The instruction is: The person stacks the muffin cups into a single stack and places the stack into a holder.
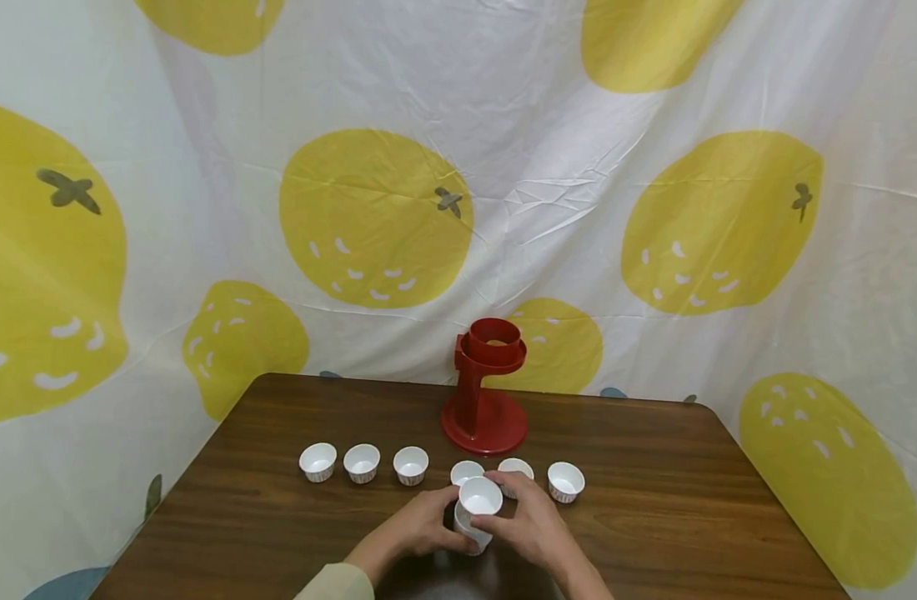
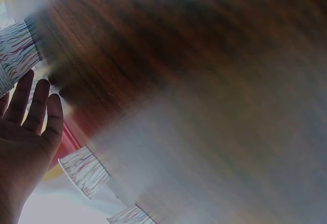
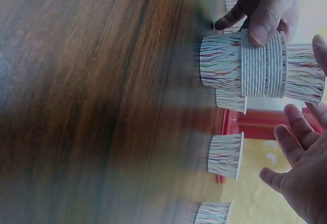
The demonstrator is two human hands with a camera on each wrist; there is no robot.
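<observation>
A stack of nested white paper cups [image 3: 263, 66] with wavy coloured lines stands upright near the front of the table. My left hand [image 1: 426, 523] grips the stack from the left, its thumb [image 3: 259, 32] lying across the stacked rims in the right wrist view. The top cup [image 1: 481, 500] sticks up well above the other rims. My right hand [image 1: 532, 521] holds that cup between thumb and fingers from the right. In the left wrist view, fingers [image 2: 37, 106] of my left hand reach up to the stack [image 2: 18, 53].
Behind the stack, single paper cups stand in a row: three on the left, including one cup [image 1: 318, 462], and three on the right, including another [image 1: 566, 482]. A red stand [image 1: 496, 421] with a round holder is at the back of the wooden table [image 1: 668, 500], before a lemon-print curtain [image 1: 533, 208].
</observation>
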